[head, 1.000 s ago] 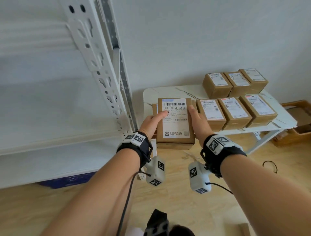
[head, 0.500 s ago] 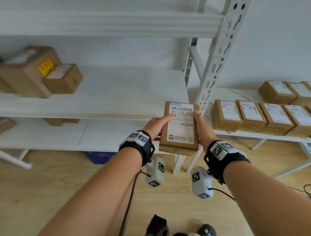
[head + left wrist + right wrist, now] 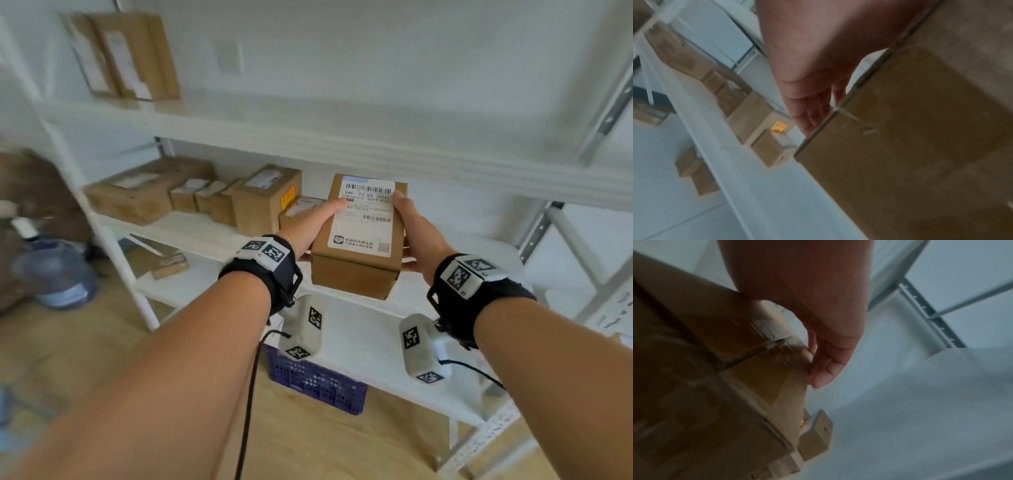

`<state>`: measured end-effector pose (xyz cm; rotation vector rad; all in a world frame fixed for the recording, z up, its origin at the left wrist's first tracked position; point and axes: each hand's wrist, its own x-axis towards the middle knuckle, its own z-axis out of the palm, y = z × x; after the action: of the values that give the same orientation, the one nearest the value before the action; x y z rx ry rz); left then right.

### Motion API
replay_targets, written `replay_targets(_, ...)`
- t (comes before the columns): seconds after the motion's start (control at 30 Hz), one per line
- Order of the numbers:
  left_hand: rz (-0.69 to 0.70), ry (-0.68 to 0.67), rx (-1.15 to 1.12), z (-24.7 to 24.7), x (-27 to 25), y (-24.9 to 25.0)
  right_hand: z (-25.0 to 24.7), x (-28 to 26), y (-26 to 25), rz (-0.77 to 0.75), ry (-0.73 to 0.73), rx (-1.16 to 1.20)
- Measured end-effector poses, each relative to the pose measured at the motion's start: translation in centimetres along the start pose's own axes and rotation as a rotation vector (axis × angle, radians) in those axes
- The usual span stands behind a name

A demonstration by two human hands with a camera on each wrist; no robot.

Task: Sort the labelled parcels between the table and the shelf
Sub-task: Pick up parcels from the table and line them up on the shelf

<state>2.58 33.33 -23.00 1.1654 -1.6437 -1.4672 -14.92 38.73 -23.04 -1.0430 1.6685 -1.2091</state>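
Fingers of left hand (image 3: 310, 222) and right hand (image 3: 416, 233) clamp the labelled parcel (image 3: 359, 236) by its sides, thumbs on top, held in air before the middle shelf (image 3: 191, 229). Risk: side-only hold could slip, or parcel clips the small box (image 3: 298, 209) alongside.

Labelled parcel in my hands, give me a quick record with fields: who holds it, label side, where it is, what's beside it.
held item: labelled parcel
grip: left hand and right hand, one on each side
label: white, barcode, facing up
position: in the air, in front of the middle shelf
beside it: small parcel on that shelf, to its left
further left: row of brown boxes
below: blue crate
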Motion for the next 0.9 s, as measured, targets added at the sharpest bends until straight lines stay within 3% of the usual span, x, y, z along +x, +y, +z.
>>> replay_targets(0.33,0.128,0.148,0.029,-13.6,2.9,8.4,7.8,6.0,-14.1,-0.242,-0.125,-0.079)
replay_targets(0.67,0.210,0.224,0.077,-26.1,13.0,15.4,15.9,18.3,-25.7,-0.396,-0.166,-0.083)
replay_targets(0.9,0.201,0.297,0.129,-33.0,19.3,16.5,21.7,25.5,-30.2,-0.408,-0.193,-0.095)
